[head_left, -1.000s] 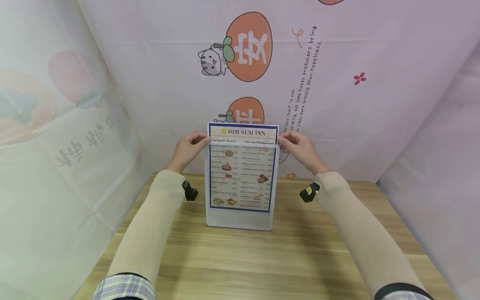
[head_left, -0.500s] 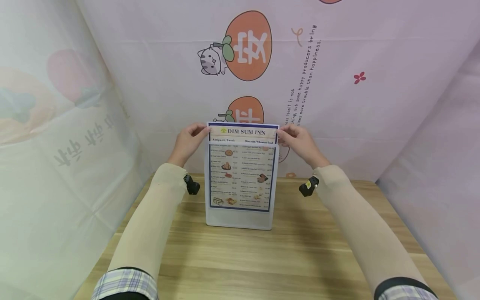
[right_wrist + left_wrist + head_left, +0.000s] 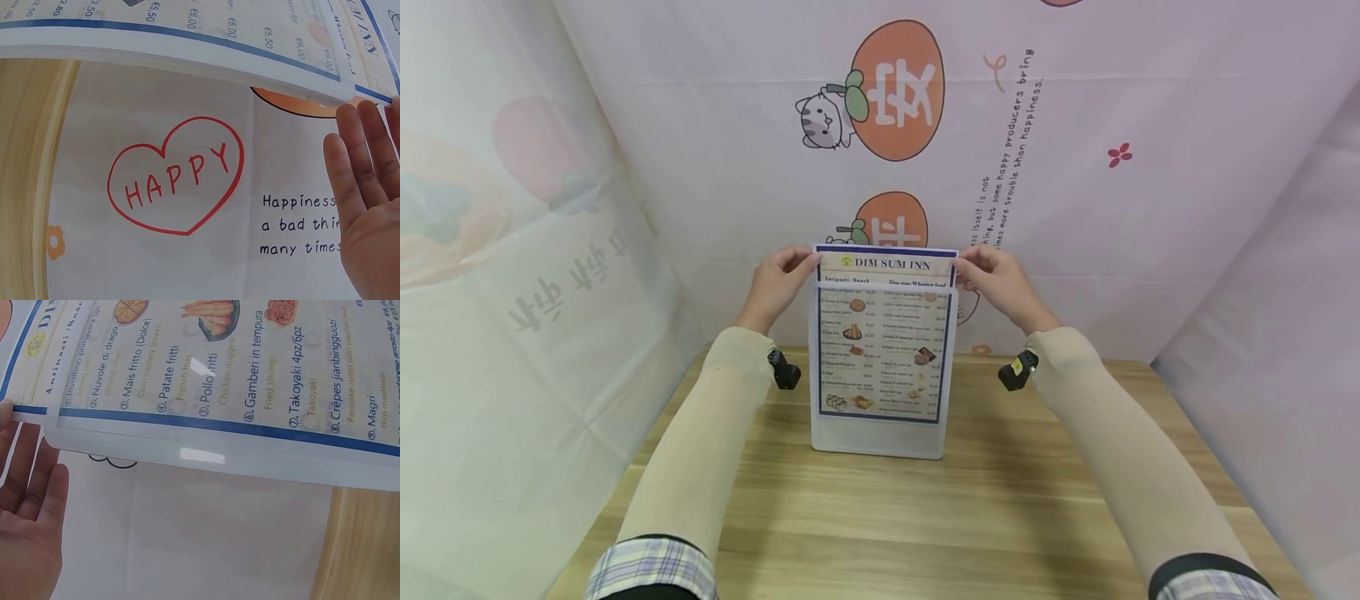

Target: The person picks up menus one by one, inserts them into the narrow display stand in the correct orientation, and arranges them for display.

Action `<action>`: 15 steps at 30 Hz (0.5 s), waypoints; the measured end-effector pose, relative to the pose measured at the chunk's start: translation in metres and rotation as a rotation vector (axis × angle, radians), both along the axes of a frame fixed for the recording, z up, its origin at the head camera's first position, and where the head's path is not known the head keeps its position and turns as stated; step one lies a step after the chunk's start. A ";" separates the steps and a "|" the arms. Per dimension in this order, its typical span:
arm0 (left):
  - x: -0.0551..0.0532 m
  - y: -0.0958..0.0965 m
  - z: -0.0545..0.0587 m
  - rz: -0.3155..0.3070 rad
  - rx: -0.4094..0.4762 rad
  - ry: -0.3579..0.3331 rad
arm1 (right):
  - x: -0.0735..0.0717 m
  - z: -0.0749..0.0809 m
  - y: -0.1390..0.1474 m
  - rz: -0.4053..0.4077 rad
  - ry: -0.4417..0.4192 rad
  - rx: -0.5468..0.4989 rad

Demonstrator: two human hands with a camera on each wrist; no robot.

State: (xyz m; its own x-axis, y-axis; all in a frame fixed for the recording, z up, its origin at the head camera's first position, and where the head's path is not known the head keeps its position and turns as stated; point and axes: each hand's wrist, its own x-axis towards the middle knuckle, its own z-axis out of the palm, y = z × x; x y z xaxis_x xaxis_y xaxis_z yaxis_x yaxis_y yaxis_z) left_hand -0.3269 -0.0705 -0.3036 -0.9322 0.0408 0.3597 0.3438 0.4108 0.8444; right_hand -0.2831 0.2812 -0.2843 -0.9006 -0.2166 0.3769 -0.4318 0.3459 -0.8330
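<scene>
A printed menu sheet [image 3: 891, 265] headed "DIM SUM INN" stands upright, mostly inside a clear sign holder [image 3: 878, 437] with pale edges. Its top strip sticks out above the holder's upper edge. My left hand [image 3: 775, 286] pinches the sheet's upper left edge, and my right hand [image 3: 1006, 287] pinches the upper right edge. The left wrist view shows the left hand [image 3: 28, 519] beside the holder's corner, the thumb over the sheet and the other fingers behind it. In the right wrist view, the fingers of the right hand [image 3: 369, 206] reach up by the opposite corner.
The holder's lower edge rests on a wooden table [image 3: 880, 517]. Behind it hangs a pale printed cloth [image 3: 722, 167] with orange fruit and a cat. More cloth hangs along the left and right sides.
Both hands have shifted slightly up along the sheet's side edges since a second ago. Over the last half second hands, sheet and holder look almost still.
</scene>
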 end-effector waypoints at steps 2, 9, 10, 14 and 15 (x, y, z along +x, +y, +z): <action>0.001 0.000 0.000 -0.004 0.004 -0.001 | 0.000 0.000 0.000 -0.001 -0.003 0.003; 0.007 -0.001 0.000 -0.009 0.012 -0.023 | 0.001 -0.002 0.000 0.001 0.004 0.027; 0.007 -0.001 -0.001 -0.010 0.014 -0.026 | 0.002 -0.003 0.000 0.000 0.008 0.031; 0.006 -0.001 -0.004 -0.012 0.013 -0.025 | 0.003 -0.005 0.000 0.001 0.019 0.039; 0.006 -0.001 -0.004 -0.012 0.013 -0.024 | 0.004 -0.005 0.000 0.000 0.018 0.040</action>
